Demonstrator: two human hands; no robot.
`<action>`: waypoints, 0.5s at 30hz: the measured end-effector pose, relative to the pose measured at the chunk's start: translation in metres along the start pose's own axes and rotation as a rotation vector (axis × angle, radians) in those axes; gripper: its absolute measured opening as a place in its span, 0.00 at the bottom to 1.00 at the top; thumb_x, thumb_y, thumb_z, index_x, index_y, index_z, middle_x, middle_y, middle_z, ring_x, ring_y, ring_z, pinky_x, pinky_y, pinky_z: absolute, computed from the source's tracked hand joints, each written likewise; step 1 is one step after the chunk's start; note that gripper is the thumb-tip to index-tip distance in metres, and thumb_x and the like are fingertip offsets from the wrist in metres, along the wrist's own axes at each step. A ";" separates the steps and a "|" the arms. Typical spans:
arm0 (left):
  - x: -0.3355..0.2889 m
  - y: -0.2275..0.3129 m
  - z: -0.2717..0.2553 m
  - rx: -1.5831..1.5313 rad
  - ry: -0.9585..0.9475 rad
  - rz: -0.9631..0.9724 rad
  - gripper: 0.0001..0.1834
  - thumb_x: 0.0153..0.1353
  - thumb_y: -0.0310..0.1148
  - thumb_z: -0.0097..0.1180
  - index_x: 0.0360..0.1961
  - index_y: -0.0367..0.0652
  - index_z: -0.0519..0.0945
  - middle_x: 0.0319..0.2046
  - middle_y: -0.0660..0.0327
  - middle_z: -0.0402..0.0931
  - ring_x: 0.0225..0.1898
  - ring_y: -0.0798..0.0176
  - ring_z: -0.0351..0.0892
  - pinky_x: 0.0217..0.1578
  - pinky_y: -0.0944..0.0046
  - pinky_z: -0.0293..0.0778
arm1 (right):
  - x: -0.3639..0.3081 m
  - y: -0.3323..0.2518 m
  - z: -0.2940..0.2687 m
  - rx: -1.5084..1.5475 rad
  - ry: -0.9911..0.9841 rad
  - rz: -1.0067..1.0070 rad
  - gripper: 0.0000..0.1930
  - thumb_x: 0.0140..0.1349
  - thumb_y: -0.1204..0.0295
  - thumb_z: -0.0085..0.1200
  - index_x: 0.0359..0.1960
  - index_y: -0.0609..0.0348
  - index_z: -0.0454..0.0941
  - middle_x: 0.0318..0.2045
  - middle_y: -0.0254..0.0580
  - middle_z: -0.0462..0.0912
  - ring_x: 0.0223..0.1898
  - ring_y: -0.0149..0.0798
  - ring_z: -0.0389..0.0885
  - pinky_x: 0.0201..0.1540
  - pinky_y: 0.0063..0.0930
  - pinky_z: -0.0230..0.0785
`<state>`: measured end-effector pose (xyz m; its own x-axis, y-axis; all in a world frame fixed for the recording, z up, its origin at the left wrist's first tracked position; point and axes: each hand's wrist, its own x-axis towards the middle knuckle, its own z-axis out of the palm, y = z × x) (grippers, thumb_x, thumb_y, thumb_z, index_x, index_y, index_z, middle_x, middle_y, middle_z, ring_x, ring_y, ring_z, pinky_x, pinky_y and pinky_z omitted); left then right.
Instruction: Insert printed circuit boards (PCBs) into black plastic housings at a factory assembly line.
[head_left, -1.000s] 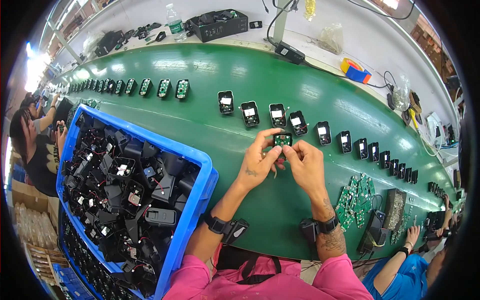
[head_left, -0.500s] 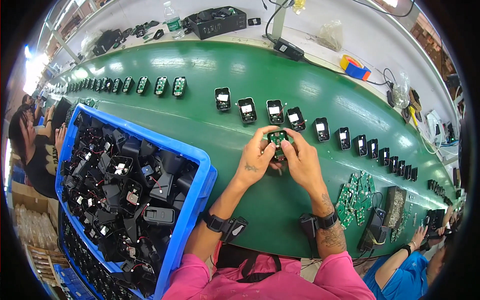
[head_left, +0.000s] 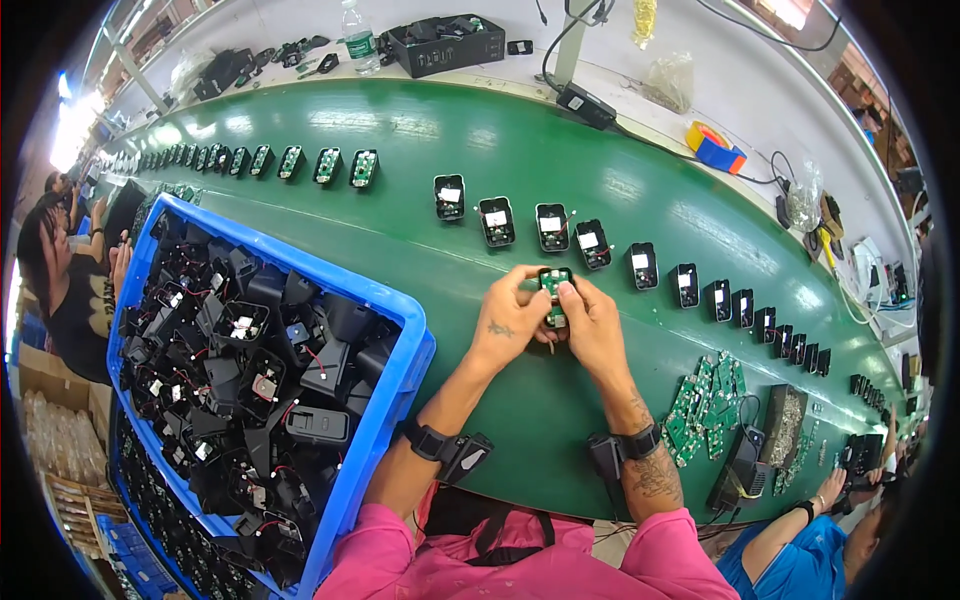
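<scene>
A small black plastic housing with a green circuit board [head_left: 555, 285] in its open top is held between both hands above the green bench. My left hand [head_left: 506, 318] grips it from the left, its thumb on the board's edge. From the right, my right hand [head_left: 592, 318] closes around the same housing, its thumb also pressing the board. The fingers underneath are partly hidden. Just beyond the hands stand several open black housings, the nearest a housing [head_left: 593, 244] with a white part and thin wires inside.
A blue crate [head_left: 415, 335] full of black housings stands at my left. Loose green circuit boards [head_left: 705, 405] lie at the right, near a black powered device [head_left: 740, 468] and a rough grey block [head_left: 783, 425]. Housings with boards [head_left: 364, 168] line the far left. Co-workers sit on both sides.
Both thumbs still press on the board. My right hand has drawn slightly left and the two hands are closer together; the board now shows more upright between them.
</scene>
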<state>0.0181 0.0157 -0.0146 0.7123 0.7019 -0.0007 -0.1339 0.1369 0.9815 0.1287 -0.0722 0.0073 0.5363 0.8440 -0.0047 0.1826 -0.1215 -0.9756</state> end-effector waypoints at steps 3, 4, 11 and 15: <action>0.005 0.000 -0.017 -0.283 0.026 -0.296 0.12 0.66 0.31 0.47 0.45 0.33 0.75 0.25 0.57 0.80 0.19 0.68 0.80 0.19 0.71 0.77 | 0.001 -0.005 -0.013 0.131 -0.194 0.225 0.21 0.73 0.61 0.44 0.59 0.62 0.73 0.19 0.33 0.75 0.15 0.23 0.69 0.16 0.17 0.61; 0.007 -0.001 -0.022 -0.387 0.028 -0.361 0.13 0.65 0.34 0.48 0.42 0.33 0.76 0.24 0.56 0.79 0.18 0.66 0.79 0.18 0.71 0.77 | 0.001 -0.006 -0.015 0.158 -0.202 0.212 0.22 0.73 0.61 0.44 0.60 0.65 0.72 0.19 0.34 0.75 0.15 0.23 0.69 0.16 0.17 0.61; 0.010 -0.013 -0.033 -0.639 -0.090 -0.535 0.14 0.62 0.37 0.49 0.34 0.34 0.75 0.22 0.51 0.80 0.17 0.63 0.79 0.17 0.69 0.77 | 0.001 -0.010 -0.014 0.172 -0.220 0.194 0.24 0.72 0.62 0.48 0.61 0.70 0.70 0.19 0.36 0.76 0.16 0.23 0.70 0.16 0.16 0.61; 0.008 -0.015 -0.031 -0.651 -0.087 -0.506 0.14 0.63 0.35 0.49 0.39 0.32 0.75 0.24 0.52 0.80 0.18 0.63 0.80 0.18 0.69 0.77 | -0.002 -0.012 -0.012 0.180 -0.208 0.190 0.23 0.71 0.63 0.50 0.60 0.70 0.70 0.20 0.36 0.77 0.17 0.24 0.72 0.17 0.16 0.64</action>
<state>0.0050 0.0410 -0.0350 0.8407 0.3942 -0.3712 -0.1365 0.8178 0.5591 0.1350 -0.0786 0.0220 0.3640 0.9059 -0.2163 -0.0630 -0.2077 -0.9762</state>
